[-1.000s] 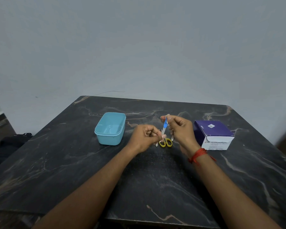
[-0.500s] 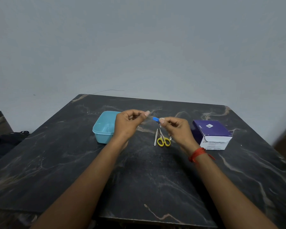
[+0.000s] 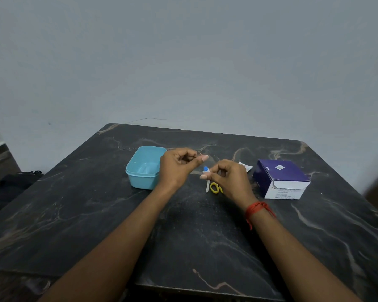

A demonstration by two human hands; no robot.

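Since half a second ago the hands have drawn apart, and the small blue-tipped piece [image 3: 206, 169] now sits lower, pinched by the right hand [image 3: 227, 177] alone, above the table [image 3: 96, 214] and just over the yellow-handled scissors [image 3: 215, 188]. Up and to its left, the left hand [image 3: 179, 165] has thumb and forefinger pressed together in front of the teal tub [image 3: 143, 171]; whether they hold anything cannot be told. Beyond the right hand lie a white sachet [image 3: 246, 166] and a purple box [image 3: 280, 179].

The scene is viewed from one head-worn wide-angle camera, aimed forward and down across the table [image 3: 292, 247] toward the wall [image 3: 183, 62].
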